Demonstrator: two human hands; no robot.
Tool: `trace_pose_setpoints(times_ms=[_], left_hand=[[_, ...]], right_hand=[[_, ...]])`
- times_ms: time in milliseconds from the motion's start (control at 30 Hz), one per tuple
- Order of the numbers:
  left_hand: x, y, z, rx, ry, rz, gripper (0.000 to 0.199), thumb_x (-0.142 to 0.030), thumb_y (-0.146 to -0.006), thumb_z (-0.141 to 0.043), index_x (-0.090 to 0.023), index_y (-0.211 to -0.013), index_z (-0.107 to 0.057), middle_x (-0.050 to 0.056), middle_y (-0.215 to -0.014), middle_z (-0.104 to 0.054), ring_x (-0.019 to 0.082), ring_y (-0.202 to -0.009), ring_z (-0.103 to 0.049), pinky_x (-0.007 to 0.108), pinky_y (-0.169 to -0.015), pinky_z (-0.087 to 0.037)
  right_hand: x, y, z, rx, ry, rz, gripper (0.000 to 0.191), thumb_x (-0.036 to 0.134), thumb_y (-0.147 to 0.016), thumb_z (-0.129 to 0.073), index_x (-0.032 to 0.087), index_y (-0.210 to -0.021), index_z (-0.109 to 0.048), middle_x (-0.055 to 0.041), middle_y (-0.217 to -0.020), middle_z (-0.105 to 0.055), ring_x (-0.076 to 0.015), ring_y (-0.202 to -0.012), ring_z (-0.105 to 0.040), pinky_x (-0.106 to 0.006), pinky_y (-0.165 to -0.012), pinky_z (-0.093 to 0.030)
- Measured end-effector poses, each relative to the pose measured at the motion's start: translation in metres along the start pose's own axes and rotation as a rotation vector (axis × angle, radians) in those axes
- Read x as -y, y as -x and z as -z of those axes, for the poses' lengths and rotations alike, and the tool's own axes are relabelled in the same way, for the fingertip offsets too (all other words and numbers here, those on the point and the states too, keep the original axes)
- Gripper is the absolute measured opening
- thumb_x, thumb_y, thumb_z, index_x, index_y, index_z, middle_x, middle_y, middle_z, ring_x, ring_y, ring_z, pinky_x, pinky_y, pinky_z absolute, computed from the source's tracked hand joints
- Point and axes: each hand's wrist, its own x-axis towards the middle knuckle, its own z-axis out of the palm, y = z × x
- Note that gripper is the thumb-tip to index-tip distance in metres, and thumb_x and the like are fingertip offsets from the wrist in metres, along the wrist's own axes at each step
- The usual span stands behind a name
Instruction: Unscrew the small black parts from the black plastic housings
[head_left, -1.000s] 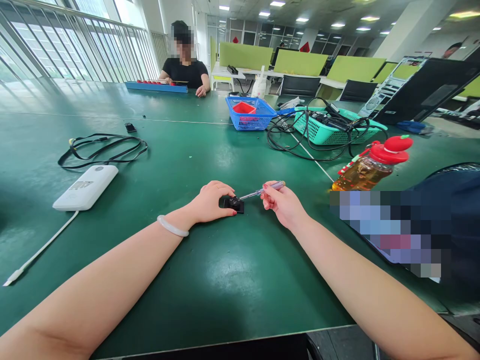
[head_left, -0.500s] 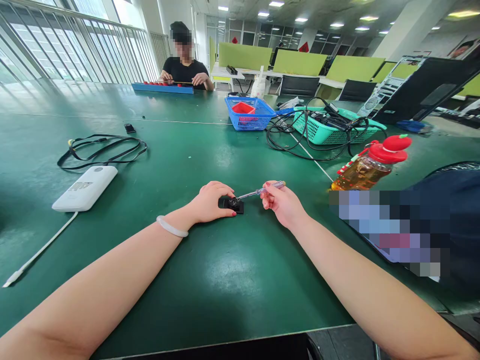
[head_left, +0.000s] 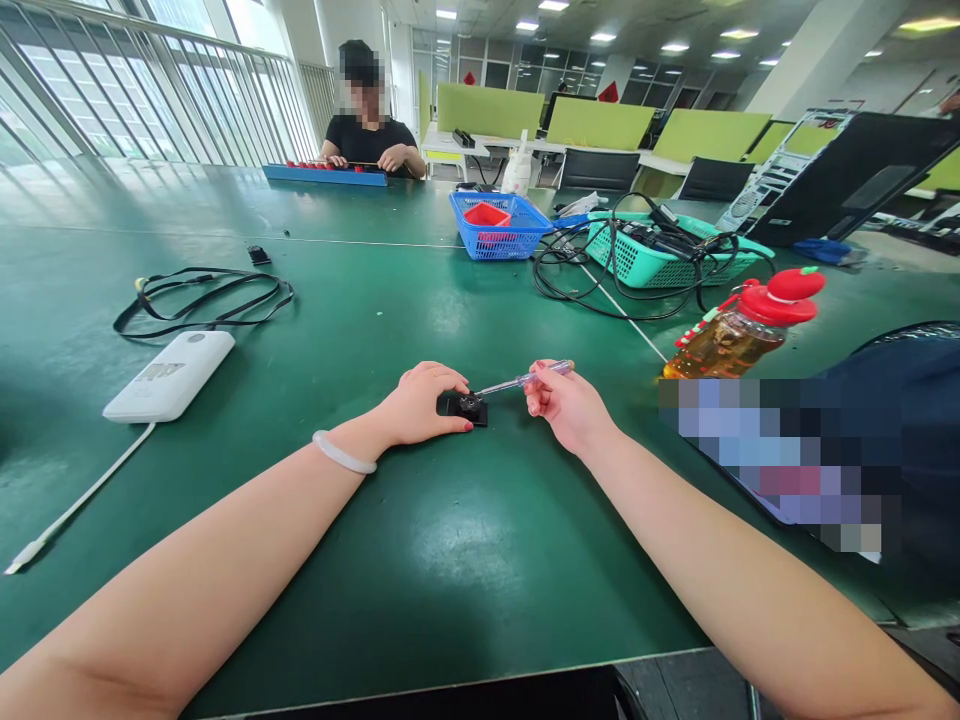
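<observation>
A small black part [head_left: 477, 411] lies on the green table [head_left: 465, 560] in front of me. My left hand [head_left: 426, 403] grips it from the left, thumb at its near side and fingers at its far side. In my right hand [head_left: 559, 400] is a screwdriver [head_left: 517, 383] with a clear handle, pinched between thumb and fingers. Its shaft points left, and the tip is at the top of the black part. Fine detail on the part is too small to tell.
A white power bank [head_left: 171, 378] and looped black cable [head_left: 202, 322] lie left. Farther back are a blue basket [head_left: 499, 240] and a green basket [head_left: 637, 265] with cables. A red-capped bottle [head_left: 731, 340] stands right. A person [head_left: 371, 140] sits across the table.
My right hand and the screwdriver have shifted very slightly to the right, and the handle is a little lower in angle. The left hand keeps its place on the black part.
</observation>
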Motion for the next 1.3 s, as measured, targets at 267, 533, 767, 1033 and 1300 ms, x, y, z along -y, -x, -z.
trace_pose_setpoints(times_ms=[267, 533, 767, 1033, 1300], left_hand=[[0.001, 0.000, -0.001, 0.001, 0.004, -0.015, 0.035, -0.043, -0.070, -0.078, -0.025, -0.097, -0.067, 0.004, -0.121, -0.068, 0.029, -0.121, -0.053, 0.049, -0.107, -0.038], [0.004, -0.001, -0.003, -0.008, -0.005, -0.034, 0.037, -0.046, -0.070, -0.077, -0.024, -0.098, -0.068, 0.005, -0.121, -0.068, 0.029, -0.120, -0.054, 0.049, -0.107, -0.037], [0.003, -0.001, -0.003, -0.008, -0.018, -0.028, 0.036, -0.046, -0.071, -0.076, -0.024, -0.098, -0.067, 0.005, -0.119, -0.068, 0.029, -0.119, -0.054, 0.049, -0.107, -0.038], [0.002, -0.001, -0.003, 0.001, -0.032, -0.022, 0.035, -0.045, -0.075, -0.074, -0.026, -0.103, -0.066, 0.004, -0.118, -0.068, 0.029, -0.119, -0.053, 0.049, -0.107, -0.037], [0.002, -0.001, -0.004, -0.026, -0.034, -0.008, 0.036, -0.046, -0.074, -0.075, -0.026, -0.102, -0.066, 0.004, -0.115, -0.069, 0.030, -0.119, -0.053, 0.050, -0.106, -0.038]], right_hand=[[0.001, 0.000, 0.000, 0.007, -0.042, 0.007, 0.036, 0.042, -0.063, -0.083, 0.020, -0.077, -0.058, 0.0047, -0.057, -0.057, -0.0083, -0.048, -0.048, -0.023, -0.045, -0.039], [0.001, 0.003, -0.003, 0.014, 0.014, 0.021, 0.033, 0.040, -0.064, -0.080, 0.020, -0.072, -0.056, 0.0050, -0.054, -0.055, -0.0086, -0.046, -0.048, -0.022, -0.045, -0.040], [0.002, 0.005, -0.004, -0.149, 0.236, 0.243, 0.025, 0.037, -0.070, -0.073, 0.020, -0.069, -0.054, 0.0068, -0.047, -0.049, -0.0085, -0.042, -0.043, -0.023, -0.043, -0.037], [0.007, 0.025, -0.008, -0.141, 0.510, 0.603, 0.025, 0.044, -0.086, -0.062, 0.022, -0.075, -0.052, 0.0047, -0.058, -0.049, -0.0109, -0.050, -0.046, -0.025, -0.049, -0.040], [0.006, 0.042, -0.022, 0.120, 0.929, 0.869, 0.016, 0.027, -0.088, -0.056, 0.022, -0.074, -0.055, 0.0027, -0.063, -0.060, -0.0107, -0.053, -0.053, -0.023, -0.054, -0.043]])
